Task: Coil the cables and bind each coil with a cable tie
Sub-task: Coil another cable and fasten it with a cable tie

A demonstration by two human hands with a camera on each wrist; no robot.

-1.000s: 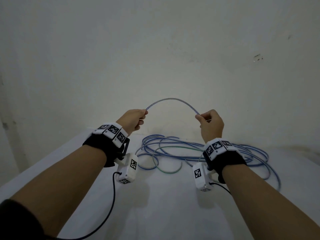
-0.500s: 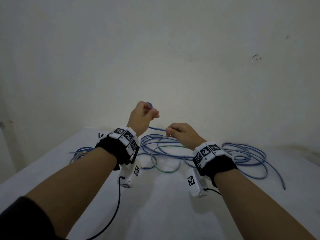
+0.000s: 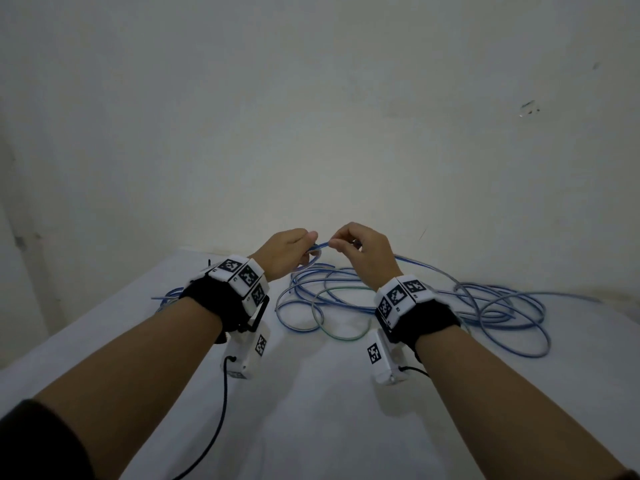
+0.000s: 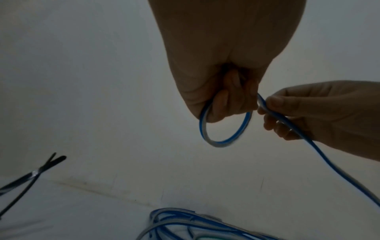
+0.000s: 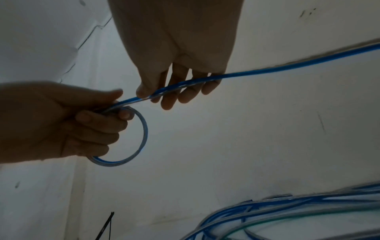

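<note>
A blue cable (image 3: pixel 408 299) lies in loose tangled loops on the white table (image 3: pixel 311 410), with one green cable (image 3: pixel 341 337) among them. My left hand (image 3: pixel 289 249) grips a small loop of the blue cable (image 4: pixel 225 139), which hangs below its curled fingers (image 5: pixel 98 120). My right hand (image 3: pixel 356 249) pinches the same cable (image 5: pixel 185 84) between thumb and fingers just beside the left hand. From there the cable runs off to the right and down to the pile. Black cable ties (image 4: pixel 30 175) lie on the table at the left.
A plain white wall (image 3: pixel 311 116) rises right behind the table. More blue cable (image 3: pixel 169 296) shows behind my left wrist. Black wires hang from the white wrist cameras (image 3: pixel 247 355) over the front of the table.
The hands, wide apart with an arc of cable between them, have come together. The left hand now holds a small closed loop and the right hand pinches the cable next to it.
</note>
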